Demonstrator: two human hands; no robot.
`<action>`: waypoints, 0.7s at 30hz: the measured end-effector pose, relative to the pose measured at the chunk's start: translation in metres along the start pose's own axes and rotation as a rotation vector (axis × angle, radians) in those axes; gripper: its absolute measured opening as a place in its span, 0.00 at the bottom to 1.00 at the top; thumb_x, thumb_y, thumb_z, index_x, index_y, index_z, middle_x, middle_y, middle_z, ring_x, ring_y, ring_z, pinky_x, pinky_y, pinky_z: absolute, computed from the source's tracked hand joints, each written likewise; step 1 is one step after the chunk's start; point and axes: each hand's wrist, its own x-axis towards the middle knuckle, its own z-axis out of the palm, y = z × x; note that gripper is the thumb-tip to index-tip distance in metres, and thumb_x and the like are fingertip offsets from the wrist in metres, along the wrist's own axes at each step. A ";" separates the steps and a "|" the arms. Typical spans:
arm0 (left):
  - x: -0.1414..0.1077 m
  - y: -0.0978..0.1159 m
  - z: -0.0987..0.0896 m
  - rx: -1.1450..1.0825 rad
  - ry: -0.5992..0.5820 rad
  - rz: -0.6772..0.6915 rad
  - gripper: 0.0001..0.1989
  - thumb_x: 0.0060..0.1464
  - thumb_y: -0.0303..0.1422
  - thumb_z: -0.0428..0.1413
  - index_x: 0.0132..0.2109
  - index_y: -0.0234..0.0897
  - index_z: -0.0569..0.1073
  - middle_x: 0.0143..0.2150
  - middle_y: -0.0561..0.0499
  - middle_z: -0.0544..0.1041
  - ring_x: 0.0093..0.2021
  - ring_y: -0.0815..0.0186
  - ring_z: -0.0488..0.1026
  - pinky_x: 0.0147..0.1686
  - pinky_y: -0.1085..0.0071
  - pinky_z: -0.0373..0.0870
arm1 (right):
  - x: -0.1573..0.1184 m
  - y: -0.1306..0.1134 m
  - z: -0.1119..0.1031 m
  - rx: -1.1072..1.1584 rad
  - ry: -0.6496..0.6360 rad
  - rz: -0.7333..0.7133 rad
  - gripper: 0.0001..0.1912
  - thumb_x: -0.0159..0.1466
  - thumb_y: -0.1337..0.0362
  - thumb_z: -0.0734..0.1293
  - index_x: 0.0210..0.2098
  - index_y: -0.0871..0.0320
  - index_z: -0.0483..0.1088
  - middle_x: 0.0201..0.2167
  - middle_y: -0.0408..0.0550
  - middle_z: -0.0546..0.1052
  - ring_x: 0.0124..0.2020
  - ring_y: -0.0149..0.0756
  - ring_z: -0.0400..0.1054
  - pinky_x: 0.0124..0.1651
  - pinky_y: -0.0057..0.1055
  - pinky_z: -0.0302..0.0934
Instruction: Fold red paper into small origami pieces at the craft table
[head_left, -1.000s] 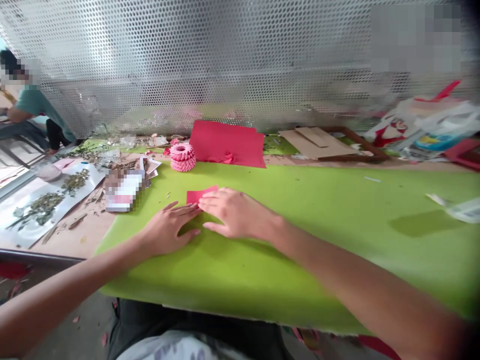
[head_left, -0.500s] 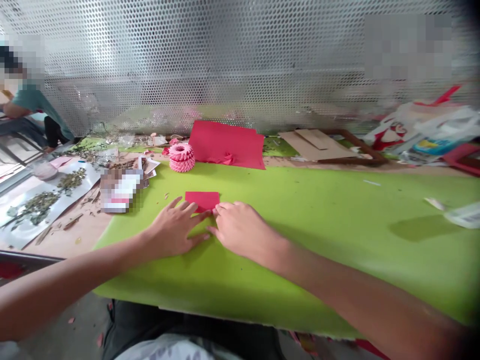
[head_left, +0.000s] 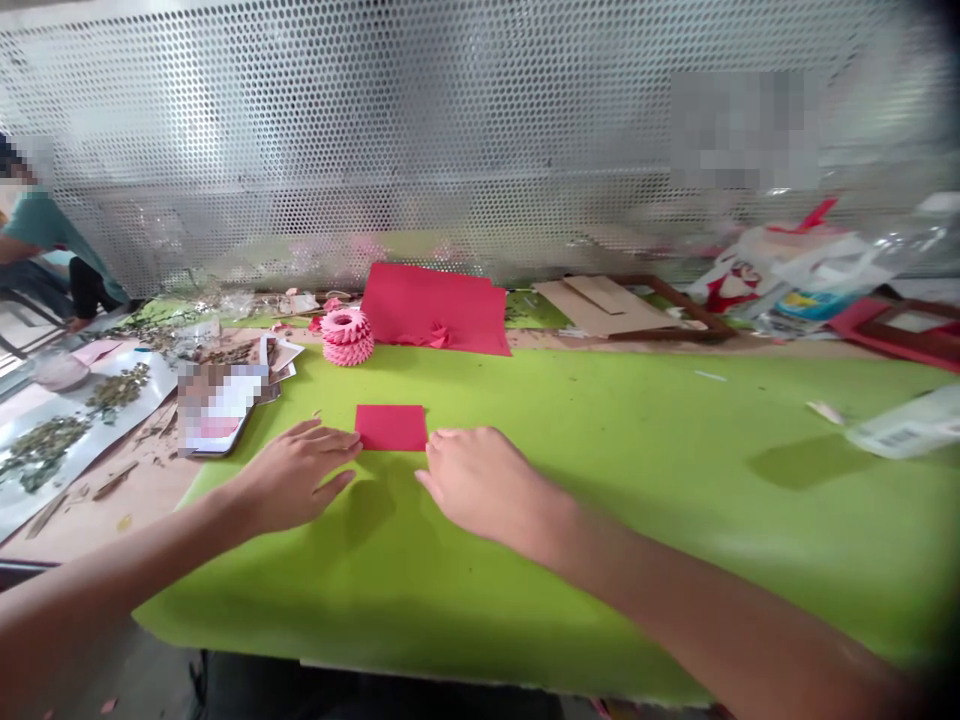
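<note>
item: small red paper rectangle (head_left: 390,428), flat on my green tabletop (head_left: 637,520), no folds i can see yet. left hand (head_left: 292,478) and right hand (head_left: 480,480) open either side of it, fingers (head_left: 442,445) spread, holding nothing. pink folded-paper stack (head_left: 348,338) beyond, finished-looking. barcode on packet (head_left: 904,430) unreadable.

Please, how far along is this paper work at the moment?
Done: the pink folded-paper stack looks finished. In hand: a small red paper rectangle lies flat between the left hand and the right hand. Left: the larger red paper sheet beyond seems still mostly unfolded.
</note>
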 end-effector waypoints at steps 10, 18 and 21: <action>0.063 0.000 0.010 0.204 -0.008 0.243 0.13 0.66 0.34 0.48 0.51 0.37 0.74 0.46 0.45 0.80 0.42 0.57 0.78 0.43 0.60 0.74 | 0.004 0.012 -0.004 0.082 0.072 0.058 0.22 0.69 0.54 0.62 0.29 0.62 0.78 0.26 0.56 0.79 0.28 0.45 0.73 0.28 0.36 0.59; 0.064 -0.010 0.025 0.150 0.230 0.282 0.13 0.65 0.30 0.47 0.39 0.37 0.77 0.33 0.49 0.81 0.32 0.63 0.78 0.37 0.66 0.73 | 0.027 0.030 0.016 0.246 0.344 -0.078 0.09 0.67 0.66 0.63 0.37 0.60 0.75 0.35 0.48 0.80 0.34 0.38 0.72 0.36 0.33 0.60; 0.065 -0.012 0.022 0.101 0.326 0.239 0.12 0.64 0.29 0.49 0.39 0.38 0.77 0.32 0.51 0.81 0.31 0.64 0.78 0.36 0.68 0.72 | 0.034 0.033 0.025 0.283 0.425 -0.094 0.09 0.69 0.67 0.62 0.37 0.60 0.75 0.33 0.47 0.80 0.32 0.36 0.71 0.35 0.32 0.59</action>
